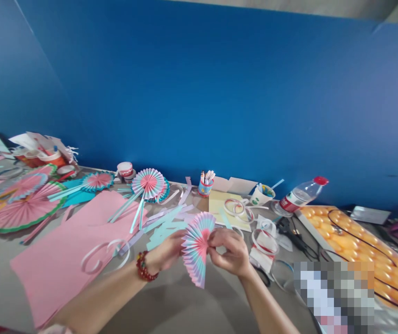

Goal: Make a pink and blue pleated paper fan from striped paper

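A pleated paper fan (pixel 196 246) in pink, pale blue and lilac is spread to about a half circle above the table. My left hand (pixel 168 250), with a red bead bracelet (pixel 145 266) at the wrist, grips it from the left; its fingertips are hidden behind the pleats. At the straight right side, near the fan's centre, my right hand (pixel 231 250) pinches the folds between thumb and fingers. Behind my hands lie loose mint paper strips (pixel 166 227). Large pink paper sheets (pixel 63 260) lie under and beyond my left forearm.
Finished paper fans (pixel 148 184) with strip handles and more round fans (pixel 25 204) lie at the left. Tape rolls (pixel 265 241), a glue gun (pixel 289 234), a plastic bottle (pixel 299 197), a pen cup (pixel 205 186) and an orange bubbled panel (pixel 355 246) stand or lie beyond and right.
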{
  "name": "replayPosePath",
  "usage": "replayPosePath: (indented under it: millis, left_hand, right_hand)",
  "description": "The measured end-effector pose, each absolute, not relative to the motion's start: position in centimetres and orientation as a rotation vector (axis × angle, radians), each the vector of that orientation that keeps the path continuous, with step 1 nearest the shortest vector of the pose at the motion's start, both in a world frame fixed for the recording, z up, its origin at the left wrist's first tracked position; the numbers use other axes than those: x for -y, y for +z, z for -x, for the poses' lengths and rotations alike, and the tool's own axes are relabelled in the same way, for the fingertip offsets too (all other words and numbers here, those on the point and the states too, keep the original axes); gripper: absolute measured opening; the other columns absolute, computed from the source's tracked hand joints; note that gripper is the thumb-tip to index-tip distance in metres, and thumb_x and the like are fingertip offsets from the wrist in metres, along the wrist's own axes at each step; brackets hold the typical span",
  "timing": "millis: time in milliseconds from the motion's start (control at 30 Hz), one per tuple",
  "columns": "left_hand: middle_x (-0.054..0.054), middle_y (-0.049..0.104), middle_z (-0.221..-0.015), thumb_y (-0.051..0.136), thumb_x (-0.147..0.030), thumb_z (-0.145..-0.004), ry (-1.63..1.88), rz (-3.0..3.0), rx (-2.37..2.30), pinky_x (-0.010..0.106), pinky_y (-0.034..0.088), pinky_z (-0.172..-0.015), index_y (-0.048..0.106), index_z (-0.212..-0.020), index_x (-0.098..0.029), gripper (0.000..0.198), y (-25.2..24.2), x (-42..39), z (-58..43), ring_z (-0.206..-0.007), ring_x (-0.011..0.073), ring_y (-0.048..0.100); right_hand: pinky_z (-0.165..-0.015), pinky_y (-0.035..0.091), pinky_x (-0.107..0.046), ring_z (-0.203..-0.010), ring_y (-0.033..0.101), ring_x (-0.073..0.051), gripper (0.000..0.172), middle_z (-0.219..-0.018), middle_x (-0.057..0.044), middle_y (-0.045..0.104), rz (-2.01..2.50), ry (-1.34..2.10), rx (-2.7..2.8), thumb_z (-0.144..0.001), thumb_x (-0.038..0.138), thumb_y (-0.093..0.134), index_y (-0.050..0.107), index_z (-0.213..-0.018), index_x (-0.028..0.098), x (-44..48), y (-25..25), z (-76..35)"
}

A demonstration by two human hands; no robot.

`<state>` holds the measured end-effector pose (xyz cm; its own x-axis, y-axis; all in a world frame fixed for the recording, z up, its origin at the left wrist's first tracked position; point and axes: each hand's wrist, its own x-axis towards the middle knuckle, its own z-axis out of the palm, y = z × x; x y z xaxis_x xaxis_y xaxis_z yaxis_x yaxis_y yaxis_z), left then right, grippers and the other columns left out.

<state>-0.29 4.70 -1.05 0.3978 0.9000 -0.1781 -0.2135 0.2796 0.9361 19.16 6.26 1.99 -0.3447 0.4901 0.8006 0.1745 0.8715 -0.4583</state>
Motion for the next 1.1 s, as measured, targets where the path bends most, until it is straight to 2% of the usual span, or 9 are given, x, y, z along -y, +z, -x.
replayPosePath:
  millis: [67,167,233,333,633,900,967,1100]
  left_hand:
    - [0.006,0.065,-0.084,0.077,-0.036,-0.068,0.965,-1.153,-0.794,0.031,0.046,-0.078,0.068,-0.087,-0.016,0.029,-0.2,-4.6,0.3,-0.082,0.0220,0.058]
    - [0.008,0.067,-0.096,0.073,-0.025,-0.076,1.134,-1.568,-0.758,0.032,0.044,-0.086,0.069,-0.092,-0.018,0.018,0.7,-4.6,0.3,-0.088,0.0226,0.058]
    - [0.009,0.068,-0.097,0.065,-0.023,-0.084,1.196,-1.747,-0.760,0.032,0.044,-0.086,0.070,-0.092,-0.019,0.010,0.9,-4.7,0.4,-0.087,0.0225,0.059]
    - [0.010,0.069,-0.097,0.059,-0.023,-0.088,1.213,-1.831,-0.816,0.033,0.044,-0.086,0.071,-0.093,-0.020,0.013,0.9,-4.6,0.5,-0.090,0.0242,0.060]
    - [0.009,0.071,-0.093,0.066,-0.023,-0.084,1.391,-1.913,-0.956,0.034,0.045,-0.088,0.070,-0.096,-0.022,0.013,-0.4,-4.2,0.7,-0.090,0.0247,0.063]
    - [0.005,0.071,-0.081,0.062,-0.025,-0.088,1.660,-2.036,-0.848,0.028,0.052,-0.071,0.063,-0.090,-0.020,0.005,-0.5,-4.6,0.0,-0.074,0.0184,0.067]
    - [0.005,0.071,-0.083,0.060,-0.024,-0.089,1.675,-2.088,-0.866,0.028,0.054,-0.073,0.063,-0.093,-0.022,0.005,-0.6,-4.6,0.1,-0.076,0.0183,0.068]
    - [0.007,0.073,-0.096,0.059,-0.021,-0.089,1.735,-2.167,-0.905,0.029,0.055,-0.081,0.061,-0.108,-0.023,0.019,-1.3,-4.4,0.3,-0.089,0.0198,0.070]
  right_hand:
    - [-0.059,0.055,-0.028,-0.058,0.066,-0.017,0.014,-0.062,-0.001,0.066,0.482,0.372,1.893,-0.077,0.009,0.060,0.059,-0.077,0.023,-6.3,2.1,-19.1]
    - [-0.058,0.054,-0.028,-0.058,0.065,-0.017,0.016,-0.063,-0.001,0.065,0.460,0.396,1.857,-0.077,0.007,0.061,0.060,-0.080,0.023,-6.2,2.2,-18.9]
    - [-0.059,0.054,-0.028,-0.058,0.064,-0.016,0.017,-0.064,-0.001,0.064,0.436,0.413,1.840,-0.078,0.006,0.061,0.061,-0.082,0.022,-6.2,2.2,-18.9]
    - [-0.060,0.054,-0.028,-0.059,0.063,-0.016,0.018,-0.065,-0.001,0.064,0.417,0.428,1.838,-0.078,0.006,0.061,0.062,-0.085,0.023,-6.1,2.2,-18.8]
    - [-0.061,0.053,-0.030,-0.063,0.064,-0.017,0.010,-0.067,-0.003,0.065,0.450,0.477,1.853,-0.084,0.013,0.061,0.063,-0.087,0.022,-6.0,1.8,-18.8]
    - [-0.067,0.054,-0.032,-0.070,0.065,-0.019,0.015,-0.075,-0.005,0.067,0.449,0.525,1.898,-0.084,0.011,0.061,0.063,-0.093,0.022,-6.1,1.1,-19.1]
    - [-0.067,0.054,-0.032,-0.071,0.066,-0.019,0.016,-0.076,-0.005,0.068,0.446,0.533,1.917,-0.085,0.011,0.060,0.062,-0.095,0.023,-6.1,1.2,-19.1]
    - [-0.064,0.053,-0.032,-0.069,0.065,-0.019,0.017,-0.075,-0.005,0.067,0.456,0.508,1.941,-0.085,0.011,0.058,0.061,-0.096,0.023,-6.1,1.5,-19.2]
